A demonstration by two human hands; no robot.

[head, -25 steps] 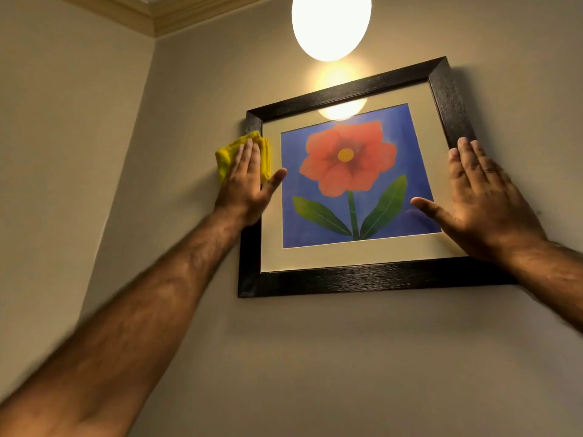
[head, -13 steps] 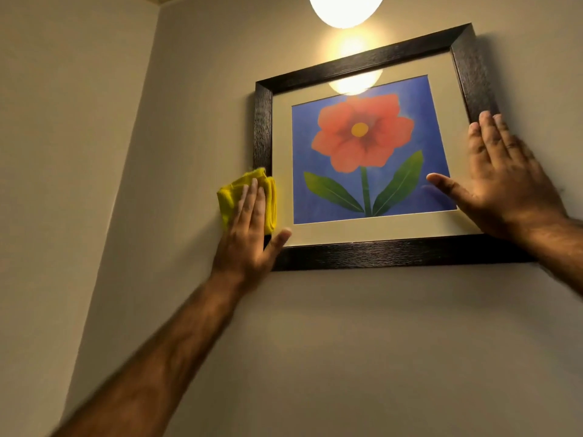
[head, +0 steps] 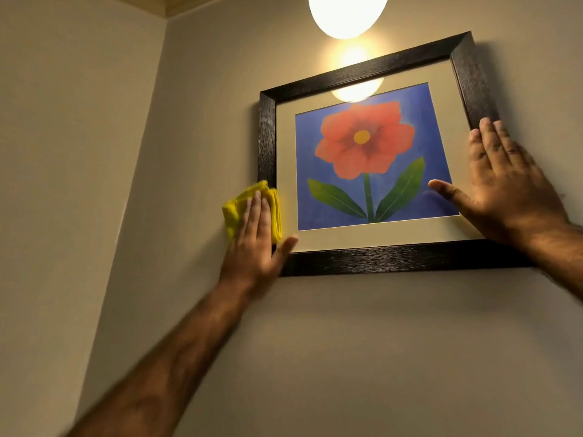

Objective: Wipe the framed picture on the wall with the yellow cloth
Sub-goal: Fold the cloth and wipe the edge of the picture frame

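Note:
A framed picture [head: 372,263] hangs on the wall, with a dark wooden frame, a cream mat and a red flower on blue. My left hand [head: 255,244] presses a folded yellow cloth [head: 235,208] flat against the lower left corner of the frame, fingers stretched over the cloth. My right hand [head: 504,187] lies flat and open on the frame's right side, thumb reaching onto the glass. The frame's lower left and lower right corners are hidden behind my hands.
A lit round lamp [head: 347,14] hangs above the picture and reflects in the glass. The wall corner [head: 148,121] runs down to the left of the frame. Bare beige wall [head: 378,357] spreads below the picture.
My left hand slid the yellow cloth down the frame's left side from the upper part to the lower left corner. My right hand stayed on the right side.

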